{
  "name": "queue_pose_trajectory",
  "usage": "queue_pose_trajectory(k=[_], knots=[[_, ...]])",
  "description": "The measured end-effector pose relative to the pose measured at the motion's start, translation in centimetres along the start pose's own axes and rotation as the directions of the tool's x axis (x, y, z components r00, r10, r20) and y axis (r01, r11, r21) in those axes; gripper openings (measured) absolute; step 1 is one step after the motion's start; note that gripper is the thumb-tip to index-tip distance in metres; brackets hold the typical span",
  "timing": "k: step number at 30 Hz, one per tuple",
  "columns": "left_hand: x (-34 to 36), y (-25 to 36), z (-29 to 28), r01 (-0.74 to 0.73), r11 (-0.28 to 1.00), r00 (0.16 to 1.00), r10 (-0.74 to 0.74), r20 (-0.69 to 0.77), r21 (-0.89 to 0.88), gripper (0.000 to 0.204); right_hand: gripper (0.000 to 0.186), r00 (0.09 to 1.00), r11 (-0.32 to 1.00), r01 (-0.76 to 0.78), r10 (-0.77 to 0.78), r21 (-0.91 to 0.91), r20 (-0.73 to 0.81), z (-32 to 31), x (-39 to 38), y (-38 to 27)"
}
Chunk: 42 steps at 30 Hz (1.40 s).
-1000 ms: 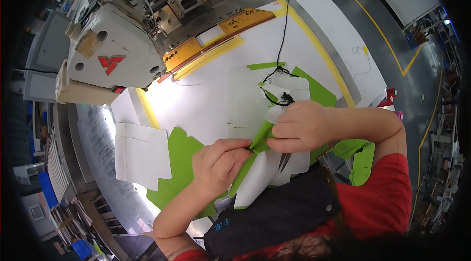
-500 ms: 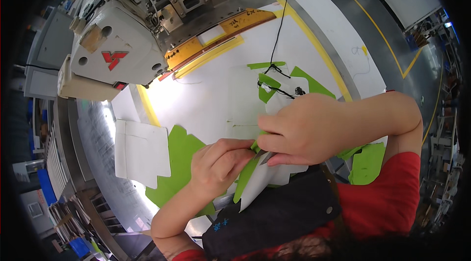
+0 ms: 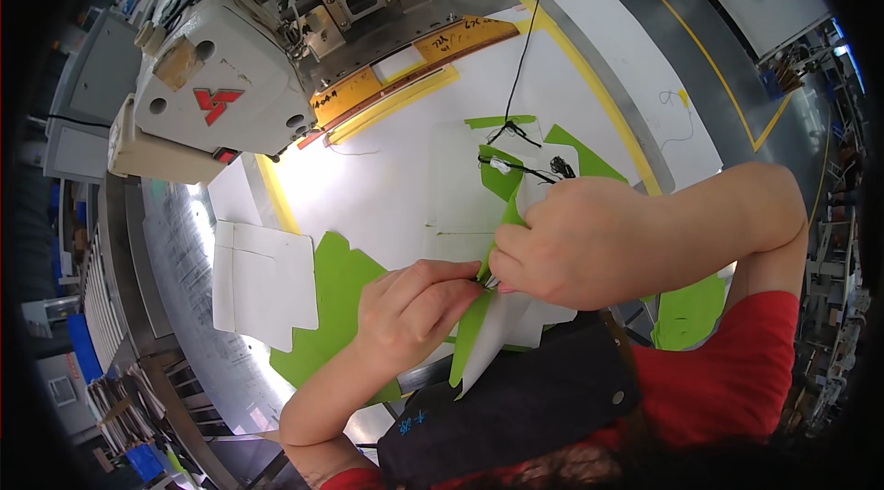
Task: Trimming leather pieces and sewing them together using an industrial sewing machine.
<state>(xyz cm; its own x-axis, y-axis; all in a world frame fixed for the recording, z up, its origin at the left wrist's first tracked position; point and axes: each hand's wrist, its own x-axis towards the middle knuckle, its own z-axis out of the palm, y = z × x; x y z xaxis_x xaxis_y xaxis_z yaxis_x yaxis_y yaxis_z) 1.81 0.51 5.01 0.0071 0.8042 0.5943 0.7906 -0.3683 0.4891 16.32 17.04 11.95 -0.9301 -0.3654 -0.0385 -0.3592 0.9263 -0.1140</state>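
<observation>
A folded piece of fabric, green on one side and white on the other (image 3: 471, 335), is held up over the near edge of the work table. My left hand (image 3: 410, 313) pinches its edge between thumb and fingertips. Right beside those fingertips, my right hand (image 3: 589, 239) is closed on small metal thread snips (image 3: 492, 282); only their blades show, touching or very near the fabric edge. The palm hides the rest of the tool. Just beyond my right hand lie more green and white pieces (image 3: 589, 157), with a knotted black cord (image 3: 522, 169) across them.
A sewing machine head (image 3: 226, 75) stands at the far left, with an orange-yellow marked strip (image 3: 451, 46) beside it. White and green panels (image 3: 265, 283) lie on the left. Black thread (image 3: 526, 57) hangs down to the table. Green fabric (image 3: 689, 313) sits at my right elbow.
My right hand has turned and shifted slightly, bringing the snips' blades in to my left fingertips. The fabric has swung a little to the right, and more green shows beside my right hand.
</observation>
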Motion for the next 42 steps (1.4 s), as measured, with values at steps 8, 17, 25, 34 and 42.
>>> queue_pose_trajectory(k=[8,17,25,34,42], knots=[[0.3,0.1,-0.2,-0.011,1.0,0.998,0.011,0.061,0.009,0.016,0.015,0.998,0.999,0.032,-0.031,-0.01,0.049,-0.6,0.1,-0.2],[1.0,0.5,-0.3,-0.079,0.996,0.986,0.071,0.152,0.048,0.019,0.014,0.981,0.998,0.041,-0.047,0.037,0.187,-0.9,0.5,-0.6],[0.9,0.6,0.2,-0.112,0.988,0.973,0.088,0.212,0.103,0.017,0.007,0.979,0.979,-0.025,-0.016,0.2,0.203,-2.6,1.2,-0.2],[0.8,0.4,0.6,-0.118,0.99,0.972,0.098,0.213,0.083,0.016,0.008,0.96,0.987,0.028,-0.071,0.16,0.27,-2.3,1.1,0.2],[-0.1,-0.2,0.4,0.011,1.0,0.987,-0.008,0.158,-0.019,0.018,0.019,0.986,0.979,-0.07,0.039,0.191,0.159,0.1,-0.5,1.2]])
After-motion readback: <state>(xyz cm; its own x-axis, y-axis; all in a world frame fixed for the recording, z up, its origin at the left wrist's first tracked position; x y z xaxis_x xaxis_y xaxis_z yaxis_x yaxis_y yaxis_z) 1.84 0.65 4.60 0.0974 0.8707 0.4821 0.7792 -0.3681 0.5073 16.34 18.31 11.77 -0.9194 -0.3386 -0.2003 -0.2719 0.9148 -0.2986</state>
